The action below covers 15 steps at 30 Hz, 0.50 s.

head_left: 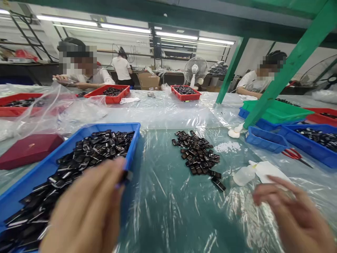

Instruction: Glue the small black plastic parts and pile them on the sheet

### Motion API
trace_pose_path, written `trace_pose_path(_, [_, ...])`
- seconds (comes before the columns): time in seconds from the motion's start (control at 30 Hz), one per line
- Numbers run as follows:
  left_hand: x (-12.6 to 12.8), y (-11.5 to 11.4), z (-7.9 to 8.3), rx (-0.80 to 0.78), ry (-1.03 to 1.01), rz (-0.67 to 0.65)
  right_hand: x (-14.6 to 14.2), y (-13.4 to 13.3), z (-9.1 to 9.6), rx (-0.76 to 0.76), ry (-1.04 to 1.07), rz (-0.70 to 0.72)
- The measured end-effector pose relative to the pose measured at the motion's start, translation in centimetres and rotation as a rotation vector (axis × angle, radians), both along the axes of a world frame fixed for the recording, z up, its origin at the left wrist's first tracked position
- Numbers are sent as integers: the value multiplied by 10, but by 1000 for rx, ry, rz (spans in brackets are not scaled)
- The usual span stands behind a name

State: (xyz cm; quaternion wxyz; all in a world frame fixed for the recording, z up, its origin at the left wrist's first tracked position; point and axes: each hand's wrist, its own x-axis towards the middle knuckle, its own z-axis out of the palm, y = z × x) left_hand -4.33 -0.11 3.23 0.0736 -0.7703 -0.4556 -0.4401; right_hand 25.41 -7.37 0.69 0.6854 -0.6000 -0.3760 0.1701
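Observation:
My left hand (86, 207) is closed on a small black plastic piece (127, 176), whose end pokes out past the fingertips. It hovers over the right edge of a blue tray (136, 137) heaped with similar black pieces (92, 151). On the right, my right hand (292, 211) is raised with its fingers loosely apart and nothing visible in them. Just beyond it lie a translucent squeeze bottle (244, 175) and a white paper (272, 171). A pile of black pieces (197, 153) sits mid-table, beside scattered small white bits (228, 147).
Red-handled scissors (296, 154) lie by a small blue bin (267, 139) at right. A green post (284, 66) slants up from the table. A dark red box (30, 150) stands at left. Red trays (185, 93) and seated co-workers (86, 70) are across the table.

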Motion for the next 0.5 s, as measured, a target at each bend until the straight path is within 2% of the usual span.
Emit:
trace_pose_path(0.03, [-2,5,4,74,91,153,19,-1,-1,66,-17,-147])
trace_pose_path(0.07, [-1,8,4,110,193,192,35,0,-3,44,-24,-230])
trace_pose_path(0.1, [4,9,1,206,281,164,48,1,-7,18,-13,-252])
trace_pose_path(0.13, [12,8,-4,218,396,74,58,2,-13,-4,-7,-259])
trace_pose_path(0.23, [51,-1,-27,106,578,-200,68,11,-32,-44,-16,-200])
trace_pose_path(0.3, [81,0,-38,-115,607,-295,69,19,-44,-61,-39,-139])
trace_pose_path(0.4, [119,21,-45,-244,610,-253,71,33,-57,-120,-64,-17])
trace_pose_path(0.5, [143,53,-46,-321,573,-170,76,42,-64,-214,-74,119])
